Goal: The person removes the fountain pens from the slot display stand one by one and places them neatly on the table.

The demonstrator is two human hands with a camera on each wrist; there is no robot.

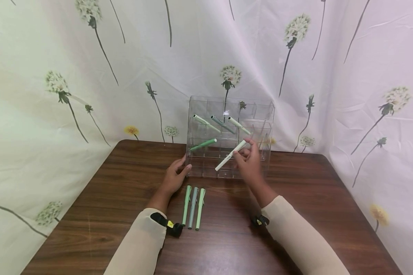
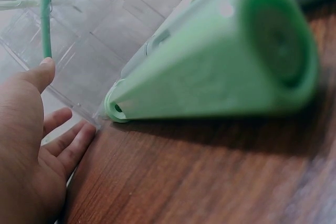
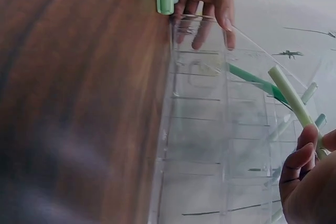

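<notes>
A clear plastic organizer with rows of compartments stands upright on the table. My left hand rests against its lower left side, fingers fairly straight, as the left wrist view also shows. In front of the organizer, my right hand pinches a pale green pen between thumb and fingers, tilted with its lower end to the left. Three pens lean in the upper compartments: a pale green one, a grey-green one and another pale one. Below them sits a bright green pen.
Three pens lie side by side on the wooden table before the organizer: a green one, a grey-green one and a light green one. Behind the table hangs a flower-printed curtain.
</notes>
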